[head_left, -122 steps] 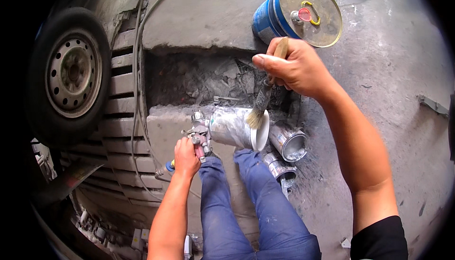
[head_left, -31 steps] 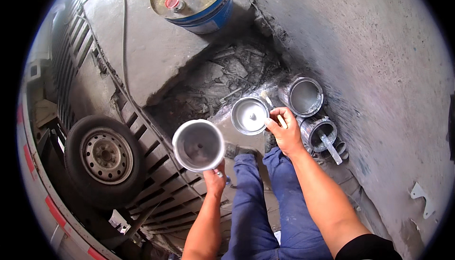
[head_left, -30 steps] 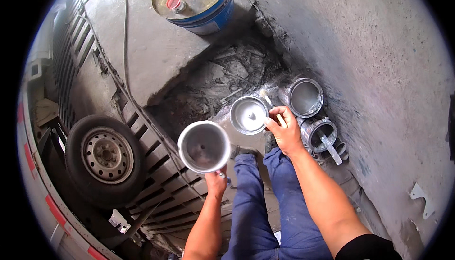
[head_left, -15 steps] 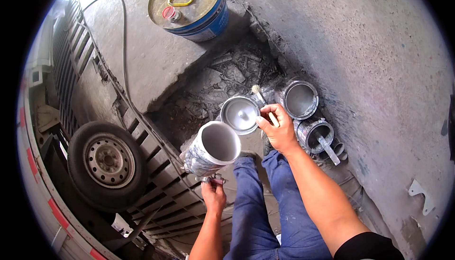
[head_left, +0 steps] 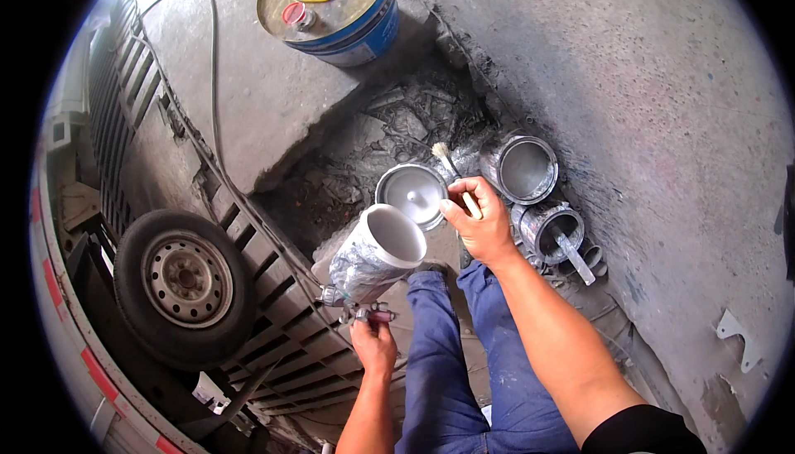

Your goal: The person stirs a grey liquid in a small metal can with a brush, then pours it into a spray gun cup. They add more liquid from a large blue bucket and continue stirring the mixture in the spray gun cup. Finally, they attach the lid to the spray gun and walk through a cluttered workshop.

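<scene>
The left hand [head_left: 374, 346] is closed around a spray gun [head_left: 370, 314], and the cup [head_left: 354, 270] on it is tilted, with its mouth open. The right hand [head_left: 482, 220] pinches together a round lid [head_left: 401, 190] and a brush [head_left: 444, 156]. So the lid is already off. Silver smears remain outside the cup; whether its inside is clean, I cannot tell.
</scene>
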The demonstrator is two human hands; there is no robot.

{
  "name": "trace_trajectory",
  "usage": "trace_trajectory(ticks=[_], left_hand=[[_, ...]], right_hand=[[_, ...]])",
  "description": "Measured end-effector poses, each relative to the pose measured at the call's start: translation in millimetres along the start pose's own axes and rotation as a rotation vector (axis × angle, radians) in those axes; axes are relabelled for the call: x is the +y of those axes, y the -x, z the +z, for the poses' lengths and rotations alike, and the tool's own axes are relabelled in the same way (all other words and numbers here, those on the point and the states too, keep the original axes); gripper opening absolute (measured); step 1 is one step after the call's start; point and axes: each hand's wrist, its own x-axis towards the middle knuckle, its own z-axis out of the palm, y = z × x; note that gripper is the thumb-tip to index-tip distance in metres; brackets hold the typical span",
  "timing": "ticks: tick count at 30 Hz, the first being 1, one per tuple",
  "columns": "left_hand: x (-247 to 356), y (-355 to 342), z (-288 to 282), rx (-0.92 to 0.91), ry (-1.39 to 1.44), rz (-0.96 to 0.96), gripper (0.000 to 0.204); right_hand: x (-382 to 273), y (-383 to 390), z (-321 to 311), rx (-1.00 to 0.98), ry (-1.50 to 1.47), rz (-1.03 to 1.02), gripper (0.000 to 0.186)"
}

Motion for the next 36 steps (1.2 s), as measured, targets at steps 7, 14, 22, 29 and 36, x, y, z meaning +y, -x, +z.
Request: trace_trajectory(ticks=[7,14,22,29,36], left_hand=[[-5,3,2,-0.008,0.013,-0.082,0.007],[4,3,0,-0.004,-0.045,-0.084,0.008],[8,5,1,-0.008,-0.066,-0.085,0.007],[16,5,-1,-0.014,-0.084,-0.066,0.006],[-1,6,5,-0.012,-0.076,-0.077,0.005]], right_hand=[[2,-4,5,0.016,0.033,0.002,0.021],[9,-5,5,0.026,0.013,0.013,0.022],[9,-6,5,0.046,0.041,0.015,0.021],[15,-6,3,0.042,0.080,0.024,0.022],[18,-8,2,0.015,0.074,0.020,0.023]])
